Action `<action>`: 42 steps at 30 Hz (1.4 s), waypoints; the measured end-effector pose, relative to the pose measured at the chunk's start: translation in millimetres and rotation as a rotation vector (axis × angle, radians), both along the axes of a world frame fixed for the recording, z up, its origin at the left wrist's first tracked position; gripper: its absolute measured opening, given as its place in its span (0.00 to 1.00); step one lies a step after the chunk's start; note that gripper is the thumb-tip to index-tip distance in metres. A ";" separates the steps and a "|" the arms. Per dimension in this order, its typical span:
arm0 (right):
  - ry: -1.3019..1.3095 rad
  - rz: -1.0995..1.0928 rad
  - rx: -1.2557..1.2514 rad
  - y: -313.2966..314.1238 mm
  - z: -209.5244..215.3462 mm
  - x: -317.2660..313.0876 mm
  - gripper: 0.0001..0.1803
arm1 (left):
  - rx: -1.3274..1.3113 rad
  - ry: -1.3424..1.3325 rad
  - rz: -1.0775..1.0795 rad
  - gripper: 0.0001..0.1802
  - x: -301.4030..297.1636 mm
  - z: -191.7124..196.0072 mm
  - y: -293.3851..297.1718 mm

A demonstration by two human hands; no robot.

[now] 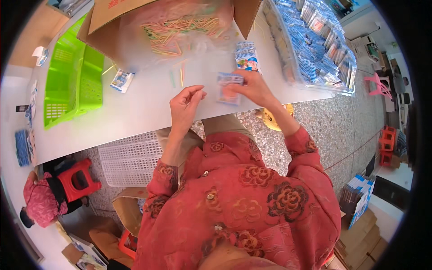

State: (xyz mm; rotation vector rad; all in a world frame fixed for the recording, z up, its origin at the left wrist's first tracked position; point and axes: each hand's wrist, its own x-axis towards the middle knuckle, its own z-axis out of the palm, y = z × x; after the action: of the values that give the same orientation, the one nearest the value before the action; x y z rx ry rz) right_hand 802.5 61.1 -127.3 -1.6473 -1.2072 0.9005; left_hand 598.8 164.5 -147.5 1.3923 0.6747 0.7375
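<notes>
A: Grip?
B: Blue-white pkt (224,94), upper ctr, is pinched in R hand (254,87); L hand (183,108) is loosely curled, can't tell if anything's held.
A: Obstructions?
B: Table (144,101) is blocked by carton (139,13), upper ctr; flanked by green basket (91,83), upper L, & clear bin (286,54), upper R.

- Right hand (256,87) pinches a small blue-and-white packet (228,96) (blurred) above the white table (135,112).
- Left hand (183,108) is raised near it, fingers curled toward the thumb; whether they grip anything is unclear.
- Thin coloured sticks (182,76) lie loose beyond the left hand, with many more piled in clear plastic at the cardboard box (101,40).
- A flat packet (246,56) rests just beyond the right hand.
- To the right, a clear bin (321,87) is packed with similar packets (310,49).
- To the left stands a green basket (92,85), another packet (122,81) beside it.
</notes>
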 end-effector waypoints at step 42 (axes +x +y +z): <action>0.013 0.128 0.166 56.3 -24.3 -95.9 0.23 | 0.935 0.795 0.595 0.34 -97.5 -39.1 80.7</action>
State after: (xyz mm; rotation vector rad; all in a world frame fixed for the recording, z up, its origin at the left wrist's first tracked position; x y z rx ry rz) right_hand 706.5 117.4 -151.6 -1.4442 -1.3534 0.8635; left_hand 501.3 245.3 -186.6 2.4368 1.5278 1.0252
